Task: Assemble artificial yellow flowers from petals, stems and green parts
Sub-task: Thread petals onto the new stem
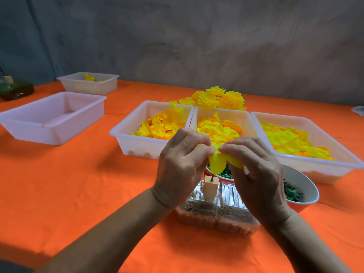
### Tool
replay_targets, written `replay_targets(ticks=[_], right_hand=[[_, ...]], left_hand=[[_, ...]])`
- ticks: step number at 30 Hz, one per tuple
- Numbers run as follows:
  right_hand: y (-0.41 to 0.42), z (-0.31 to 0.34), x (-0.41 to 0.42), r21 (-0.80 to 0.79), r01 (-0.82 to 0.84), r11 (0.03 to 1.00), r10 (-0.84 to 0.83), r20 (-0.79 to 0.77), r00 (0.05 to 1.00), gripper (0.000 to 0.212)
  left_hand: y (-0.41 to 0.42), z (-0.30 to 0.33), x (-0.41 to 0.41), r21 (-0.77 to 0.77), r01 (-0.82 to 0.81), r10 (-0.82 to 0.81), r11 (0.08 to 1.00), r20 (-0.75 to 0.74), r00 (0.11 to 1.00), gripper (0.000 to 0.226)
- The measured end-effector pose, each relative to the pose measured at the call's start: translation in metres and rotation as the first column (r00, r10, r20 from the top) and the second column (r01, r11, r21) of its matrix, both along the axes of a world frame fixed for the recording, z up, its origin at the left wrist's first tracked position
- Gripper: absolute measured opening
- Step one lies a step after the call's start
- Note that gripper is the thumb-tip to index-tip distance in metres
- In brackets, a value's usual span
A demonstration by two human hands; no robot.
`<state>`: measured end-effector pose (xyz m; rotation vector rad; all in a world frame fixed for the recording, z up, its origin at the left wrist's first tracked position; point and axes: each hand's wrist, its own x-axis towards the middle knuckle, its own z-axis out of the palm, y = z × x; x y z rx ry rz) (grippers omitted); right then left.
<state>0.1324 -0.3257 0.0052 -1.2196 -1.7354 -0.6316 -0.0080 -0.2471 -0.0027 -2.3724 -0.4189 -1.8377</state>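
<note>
Left hand point(182, 166), right hand point(256, 170), both pinching yellow petal point(216, 162), lobes drooping downward.

Two bare forearms reach in from the near edge, with no sleeves, watch or bracelet on them. The left hand point(180, 166) and the right hand point(256, 174) wear no gloves and no rings. Knuckles and wrist creases stand out plainly; the fingernails are hidden.
</note>
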Motion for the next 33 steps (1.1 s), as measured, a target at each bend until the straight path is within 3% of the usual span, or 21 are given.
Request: replay_targets(ticks=[4, 9, 22, 26, 33], right_hand=[[0.000, -0.001, -0.001, 0.063, 0.028, 0.998, -0.032, 0.058, 0.998, 0.013], [0.002, -0.011, 0.002, 0.043, 0.032, 0.999, -0.033, 0.010, 0.999, 0.012], [0.002, -0.025, 0.006, -0.009, -0.028, 1.000, 0.028, -0.034, 0.999, 0.017], [0.000, -0.030, 0.006, -0.035, -0.020, 0.999, 0.019, -0.037, 0.999, 0.009], [-0.001, -0.039, 0.008, -0.052, -0.025, 0.998, 0.024, -0.007, 1.000, 0.009]], left_hand=[[0.003, 0.000, -0.001, 0.068, -0.010, 0.012, 0.998, -0.028, 1.000, 0.025], [0.006, -0.004, -0.004, 0.160, -0.056, 0.074, 0.986, -0.108, 0.991, 0.011], [0.010, -0.019, -0.012, 0.127, -0.009, 0.035, 0.992, -0.205, 0.978, 0.014], [0.006, -0.024, -0.014, 0.118, -0.008, 0.033, 0.993, -0.218, 0.975, 0.010], [0.004, -0.027, -0.013, 0.130, -0.006, 0.037, 0.992, -0.240, 0.970, 0.021]])
